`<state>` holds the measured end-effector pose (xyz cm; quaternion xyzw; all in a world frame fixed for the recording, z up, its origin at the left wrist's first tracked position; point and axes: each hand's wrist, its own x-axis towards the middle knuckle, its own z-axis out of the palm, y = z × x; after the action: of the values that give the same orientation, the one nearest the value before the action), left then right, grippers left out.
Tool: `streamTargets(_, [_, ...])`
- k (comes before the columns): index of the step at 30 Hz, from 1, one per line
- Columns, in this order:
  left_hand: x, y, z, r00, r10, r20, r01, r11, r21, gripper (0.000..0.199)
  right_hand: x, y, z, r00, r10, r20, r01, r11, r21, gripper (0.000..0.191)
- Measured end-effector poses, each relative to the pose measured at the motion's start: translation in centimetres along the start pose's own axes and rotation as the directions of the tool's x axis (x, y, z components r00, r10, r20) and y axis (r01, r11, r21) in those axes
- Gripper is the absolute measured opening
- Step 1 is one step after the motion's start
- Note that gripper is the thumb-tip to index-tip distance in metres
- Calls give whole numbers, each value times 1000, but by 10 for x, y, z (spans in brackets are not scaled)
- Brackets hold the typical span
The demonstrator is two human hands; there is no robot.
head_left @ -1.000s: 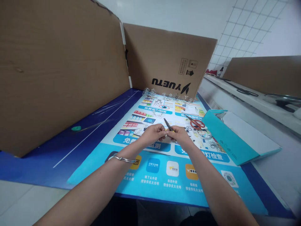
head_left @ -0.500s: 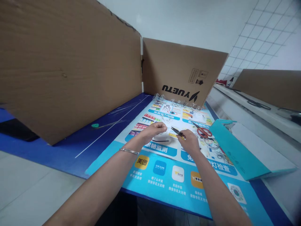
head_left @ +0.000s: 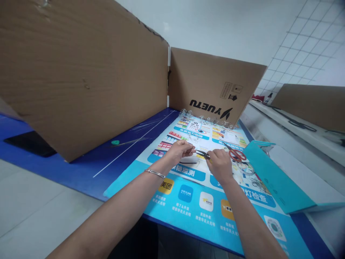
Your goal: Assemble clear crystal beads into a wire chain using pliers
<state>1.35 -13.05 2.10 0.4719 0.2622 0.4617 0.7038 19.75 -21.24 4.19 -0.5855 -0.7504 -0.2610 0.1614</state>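
Observation:
My right hand (head_left: 220, 163) is closed around the handles of small pliers (head_left: 204, 154), whose dark jaws point left. The tips of the jaws reach the fingertips of my left hand (head_left: 181, 150). Those fingers are pinched together, and what they hold is too small to make out. Both hands are over the printed poster (head_left: 183, 212). Red-handled scissors (head_left: 237, 155) lie just beyond my right hand, beside a coil of wire (head_left: 246, 168).
Tall cardboard panels (head_left: 107, 79) stand at the left and back. Clear wiry pieces (head_left: 207, 119) line the poster's far edge. A teal folder (head_left: 280, 180) lies at the right. A green item (head_left: 115, 142) rests on the blue surface (head_left: 107, 163).
My hands have come closer together, and the plier jaws now reach my left fingertips. The whole view has shifted slightly, with the scene lying a little further right.

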Motion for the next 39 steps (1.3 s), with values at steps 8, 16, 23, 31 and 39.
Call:
streamTargets(8, [-1, -6, 7, 997, 7, -83, -15, 995, -102, 24, 2, -11, -2, 990, -132, -51, 122, 979, -166, 20])
streamTargets(16, [-3, -8, 10, 993, -11, -122, -7, 988, -151, 26, 2, -13, 1, 980, -180, -86, 159, 964, -213, 18])
streamTargets(23, [-4, -6, 12, 992, -25, -124, 2, 984, -178, 26, 1, -13, 2, 981, -179, -79, 159, 963, -217, 17])
streamTargets(31, [-4, -9, 12, 992, -37, -123, 14, 982, -187, 25, 1, -13, 2, 978, -187, -95, 165, 965, -206, 18])
streamTargets(39, [-3, -10, 9, 990, -29, -140, 4, 985, -172, 26, -1, -12, 3, 976, -188, -109, 161, 963, -217, 18])
